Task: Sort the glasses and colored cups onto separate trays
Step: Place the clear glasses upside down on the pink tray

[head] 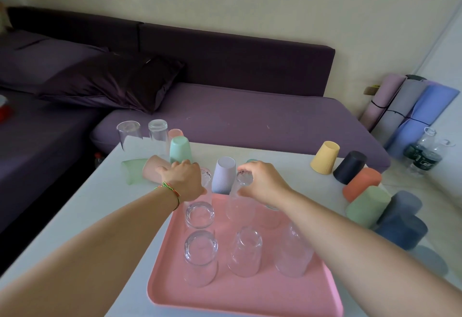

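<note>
Head view, sole entry:

- Pink rectangular plastic tray (pixel 250 299), at the near edge of the white table (pixel 75 216). It holds upturned clear drinking glasses: four stand free in the near rows (pixel 201 256), and one more shows partly under the right wrist.
- Right hand (pixel 265 179): fingers curled down over the base of a tall clear glass (pixel 241 201), pinching it at the top. This glass stands at the tray's far edge, about set down.
- Left hand (pixel 182 179): fingers curled, at the tray's far-left corner. A further clear glass (pixel 206 177) sits against its thumb side. The hand hides the contact, so we cannot tell whether it grips that glass.
- Two clear glasses (pixel 158 132), upturned at the far-left corner of the table, well apart from the tray. Not yet collected.
- Loose coloured cups beyond the tray: lilac ribbed cup (pixel 223 175) between the hands, mint green cup (pixel 180 150), pink ribbed cup (pixel 155 169) and pale green cup (pixel 132 170) lying on their sides.
- Right-hand cluster of upturned coloured cups: yellow (pixel 325 157), navy (pixel 350 167), coral (pixel 362 184), sage (pixel 367 206), two blue-grey (pixel 402 231). We see no tray edge beneath them.
- Progress, in our judgement: glasses mostly sorted, two left out; coloured cups gathered in part, several unsorted near the tray.
</note>
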